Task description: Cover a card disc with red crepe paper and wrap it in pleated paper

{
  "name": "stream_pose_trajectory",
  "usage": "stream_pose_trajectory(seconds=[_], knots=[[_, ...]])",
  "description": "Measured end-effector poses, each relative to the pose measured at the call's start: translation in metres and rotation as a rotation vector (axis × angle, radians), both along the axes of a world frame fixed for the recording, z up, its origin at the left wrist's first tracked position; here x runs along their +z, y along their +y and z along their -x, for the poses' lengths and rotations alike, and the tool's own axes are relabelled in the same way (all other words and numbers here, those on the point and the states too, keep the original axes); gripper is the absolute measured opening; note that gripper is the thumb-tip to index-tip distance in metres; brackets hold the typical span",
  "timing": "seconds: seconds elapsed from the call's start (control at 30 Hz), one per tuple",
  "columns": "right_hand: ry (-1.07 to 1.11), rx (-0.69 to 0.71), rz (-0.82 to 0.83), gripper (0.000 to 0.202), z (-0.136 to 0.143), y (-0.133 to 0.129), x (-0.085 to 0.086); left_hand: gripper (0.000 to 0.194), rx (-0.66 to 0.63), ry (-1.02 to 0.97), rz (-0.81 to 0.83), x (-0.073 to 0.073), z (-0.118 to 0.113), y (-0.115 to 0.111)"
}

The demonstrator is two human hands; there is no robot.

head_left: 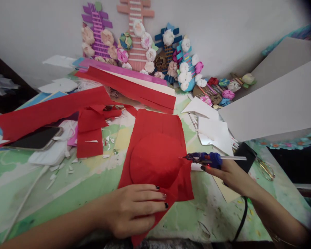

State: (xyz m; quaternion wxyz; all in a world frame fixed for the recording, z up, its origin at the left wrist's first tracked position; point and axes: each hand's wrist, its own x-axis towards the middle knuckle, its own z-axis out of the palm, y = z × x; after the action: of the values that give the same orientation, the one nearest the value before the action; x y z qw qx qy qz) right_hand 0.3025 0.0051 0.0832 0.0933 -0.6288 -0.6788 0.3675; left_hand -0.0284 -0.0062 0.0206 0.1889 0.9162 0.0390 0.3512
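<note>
A round disc (155, 159) covered in red lies on a red sheet (158, 121) that looks like crepe paper or cloth. My left hand (134, 209) rests palm down on the near edge of the red material. Its fingers are stretched out over a folded flap, and part of the sheet is hidden beneath them. My right hand (233, 176) is closed around a blue glue gun (209, 158), with a pale glue stick (234, 158) jutting from its back. The gun's nozzle meets the right edge of the disc, beside a raised red fold.
Red strips (129, 90), a phone (35, 138) and a white power strip (48, 152) lie to the left among paper scraps. Flower-decorated miniature instruments (137, 41) line the wall. White card pieces (215, 133), scissors (265, 169) and a black cord (242, 218) are at the right.
</note>
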Motion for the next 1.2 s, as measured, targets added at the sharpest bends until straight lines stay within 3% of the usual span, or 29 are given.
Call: stream_pose_trajectory(seconds=[0.17,0.33,0.57,0.77,1.0,1.2], knots=[[0.120,0.039,0.022,0.041,0.023,0.007,0.009,0.025,-0.068,0.027,0.077,0.006,-0.002,-0.002],[0.225,0.207,-0.001,0.038,0.063,0.022,0.019,0.025,-0.053,0.021,0.055,0.003,-0.004,-0.004],[0.161,0.343,-0.066,0.033,0.091,0.037,0.014,0.022,-0.044,-0.018,0.002,-0.002,-0.003,-0.006],[0.073,0.284,-0.072,0.034,0.078,0.030,0.011,0.021,-0.023,-0.021,-0.040,-0.001,-0.002,-0.006],[0.114,0.121,0.043,0.039,0.041,0.015,0.010,0.024,-0.023,-0.020,-0.019,0.003,-0.002,-0.003],[0.059,0.037,0.019,0.044,0.007,0.004,0.005,0.022,-0.045,-0.023,0.017,0.000,-0.003,-0.003]])
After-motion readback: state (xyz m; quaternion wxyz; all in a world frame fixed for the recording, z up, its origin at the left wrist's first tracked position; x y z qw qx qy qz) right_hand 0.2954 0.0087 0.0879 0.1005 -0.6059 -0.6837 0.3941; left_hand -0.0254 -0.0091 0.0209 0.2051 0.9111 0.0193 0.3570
